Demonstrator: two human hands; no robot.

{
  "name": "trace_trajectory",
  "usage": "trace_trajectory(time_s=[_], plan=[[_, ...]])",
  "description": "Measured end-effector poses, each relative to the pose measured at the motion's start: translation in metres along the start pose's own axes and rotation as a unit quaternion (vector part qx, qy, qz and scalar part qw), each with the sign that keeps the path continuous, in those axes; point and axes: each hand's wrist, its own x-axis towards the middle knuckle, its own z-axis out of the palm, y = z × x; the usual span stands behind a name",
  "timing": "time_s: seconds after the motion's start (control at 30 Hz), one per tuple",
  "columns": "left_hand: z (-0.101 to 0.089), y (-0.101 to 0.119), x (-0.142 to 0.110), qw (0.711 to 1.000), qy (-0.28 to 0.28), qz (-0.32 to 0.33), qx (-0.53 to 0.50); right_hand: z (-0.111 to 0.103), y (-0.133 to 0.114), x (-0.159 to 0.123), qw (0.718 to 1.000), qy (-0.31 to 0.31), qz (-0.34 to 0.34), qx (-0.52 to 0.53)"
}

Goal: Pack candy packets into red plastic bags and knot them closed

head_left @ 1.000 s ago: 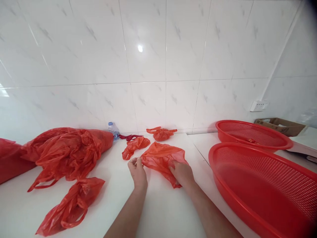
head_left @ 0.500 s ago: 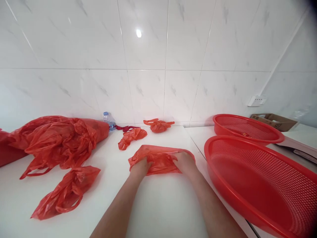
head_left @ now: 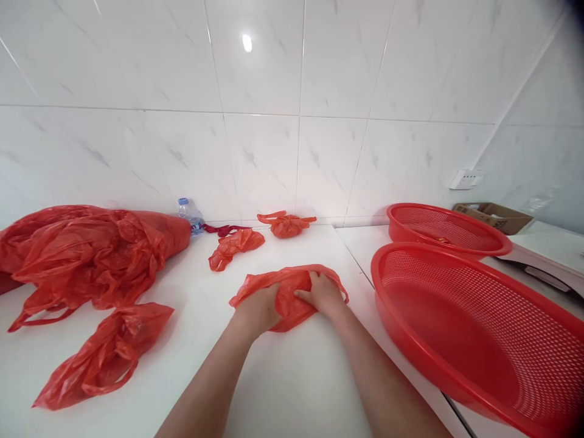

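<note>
A thin red plastic bag lies crumpled on the white table between my two hands. My left hand grips its left part, with the fingertips hidden in the folds. On the other side, my right hand is closed on the bag's right part, its thumb pointing inward across the plastic. Beyond them rest a small crumpled red bag and a knotted red bag with its handles sticking out.
To the right stand a large red plastic basket, a second red basket behind it and a cardboard box. A heap of red bags, a loose red bag and a water bottle occupy the left.
Both hands have drawn a little closer together. The bag between them has gone from a flatter, wider spread to a more bunched, rounded shape. The view has shifted slightly.
</note>
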Motion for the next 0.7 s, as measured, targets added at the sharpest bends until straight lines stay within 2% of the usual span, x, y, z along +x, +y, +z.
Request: trace_trajectory(time_s=[0.1, 0.17, 0.23, 0.3, 0.37, 0.43, 0.5, 0.57, 0.63, 0.7], plan=[[0.001, 0.026, -0.002, 0.986, -0.05, 0.05, 0.153, 0.005, 0.0, -0.002, 0.999, -0.003, -0.038, -0.019], [0.002, 0.032, 0.0, 0.965, -0.048, 0.091, 0.242, 0.004, 0.001, -0.005, 0.998, -0.014, -0.057, -0.011], [0.0, 0.026, 0.003, 0.934, -0.042, 0.099, 0.339, -0.001, 0.005, -0.007, 0.998, -0.041, -0.051, 0.015], [-0.004, 0.014, 0.007, 0.915, -0.047, 0.065, 0.395, -0.009, 0.008, -0.008, 0.997, -0.053, -0.025, 0.045], [-0.007, 0.002, 0.01, 0.908, -0.06, 0.037, 0.414, -0.015, 0.006, -0.009, 0.998, -0.028, -0.008, 0.058], [-0.007, -0.003, 0.011, 0.908, -0.063, 0.041, 0.413, -0.016, -0.002, -0.011, 0.998, 0.039, -0.01, 0.045], [-0.005, -0.001, 0.011, 0.913, -0.053, 0.058, 0.401, -0.013, -0.015, -0.014, 0.994, 0.104, -0.026, 0.018], [-0.004, 0.006, 0.01, 0.924, -0.041, 0.083, 0.371, -0.007, -0.027, -0.018, 0.988, 0.14, -0.055, -0.017], [-0.005, 0.013, 0.009, 0.932, 0.0, 0.113, 0.345, -0.002, -0.034, -0.02, 0.985, 0.142, -0.085, -0.046], [-0.01, 0.017, 0.009, 0.928, 0.088, 0.123, 0.339, 0.001, -0.033, -0.022, 0.988, 0.111, -0.09, -0.051]])
